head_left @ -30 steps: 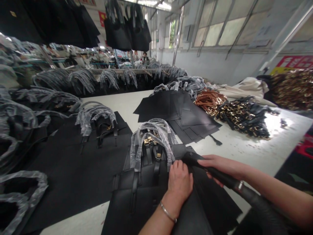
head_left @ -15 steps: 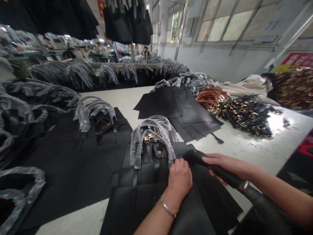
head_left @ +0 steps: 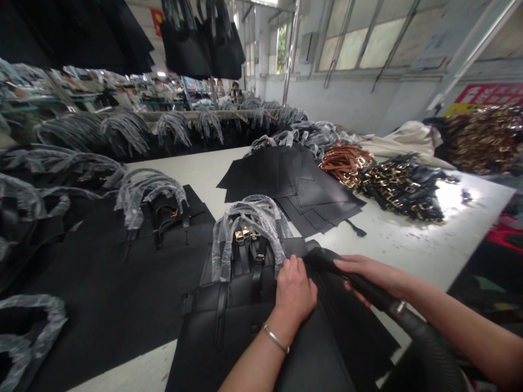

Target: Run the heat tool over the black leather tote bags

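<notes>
A black leather handbag [head_left: 253, 321] lies at the top of a small stack in front of me, its arched handles [head_left: 245, 218] wrapped in clear plastic. Gold-buckled straps [head_left: 258, 258] sit between the handles. My left hand [head_left: 295, 291], with a bracelet at the wrist, is closed at the bag's upper right edge, by the foot of a handle; its fingertips are hidden. My right hand [head_left: 363, 275] is wrapped round a black hose nozzle [head_left: 371, 291] with a ribbed hose [head_left: 433, 343] trailing from it. The nozzle's tip points at the bag edge beside my left hand.
More black bags [head_left: 134, 283] with wrapped handles cover the left of the white table [head_left: 192, 169]. Flat black leather pieces [head_left: 281, 174] lie ahead. Brown straps [head_left: 345, 163] and black buckled straps [head_left: 402, 188] are heaped to the right. Finished-looking bags [head_left: 204, 43] hang overhead.
The view has shifted slightly, so the scene sits a little further left. Both hands keep their places at the bag edge, and the nozzle stays beside my left hand.
</notes>
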Motion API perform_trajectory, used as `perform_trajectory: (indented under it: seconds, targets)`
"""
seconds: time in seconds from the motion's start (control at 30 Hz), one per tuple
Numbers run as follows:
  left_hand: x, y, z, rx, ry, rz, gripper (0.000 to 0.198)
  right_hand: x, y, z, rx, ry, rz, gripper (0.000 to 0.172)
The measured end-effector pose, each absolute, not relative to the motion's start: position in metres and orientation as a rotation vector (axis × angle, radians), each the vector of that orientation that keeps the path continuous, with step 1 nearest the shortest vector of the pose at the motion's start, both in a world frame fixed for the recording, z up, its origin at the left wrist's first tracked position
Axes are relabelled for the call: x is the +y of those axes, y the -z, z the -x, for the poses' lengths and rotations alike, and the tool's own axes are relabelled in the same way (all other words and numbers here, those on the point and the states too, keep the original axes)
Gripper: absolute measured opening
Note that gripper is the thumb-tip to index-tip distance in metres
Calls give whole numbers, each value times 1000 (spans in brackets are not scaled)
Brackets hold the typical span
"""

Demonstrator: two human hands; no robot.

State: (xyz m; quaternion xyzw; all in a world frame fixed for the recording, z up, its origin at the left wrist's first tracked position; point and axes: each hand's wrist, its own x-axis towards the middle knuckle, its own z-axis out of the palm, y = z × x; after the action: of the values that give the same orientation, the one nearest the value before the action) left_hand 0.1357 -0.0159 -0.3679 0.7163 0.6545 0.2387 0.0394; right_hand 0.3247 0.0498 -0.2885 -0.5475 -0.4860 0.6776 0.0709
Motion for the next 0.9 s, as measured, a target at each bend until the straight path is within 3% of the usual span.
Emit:
perform_trajectory:
  seconds: [0.13,0.4,0.57,0.73,0.9]
  targets:
    - [-14,370,-134,2054,-741,-2148,21,55,289,-320,-1493,-2022,1613,29]
    - [-14,370,-135,2121,-685,-2093,15,62,280,-317,-1689,-2047,1655,30]
    - [-14,368,-134,2115,-649,-2116,17,69,281,-295,-1622,-1886,1618,25]
    - [-9,365,-133,2029,-684,-2260,37,66,281,-313,-1521,-1745,1630,29]
    - [-12,362,-133,2030,-608,-2256,24,52,284,-333,-1508,-1861,1642,35]
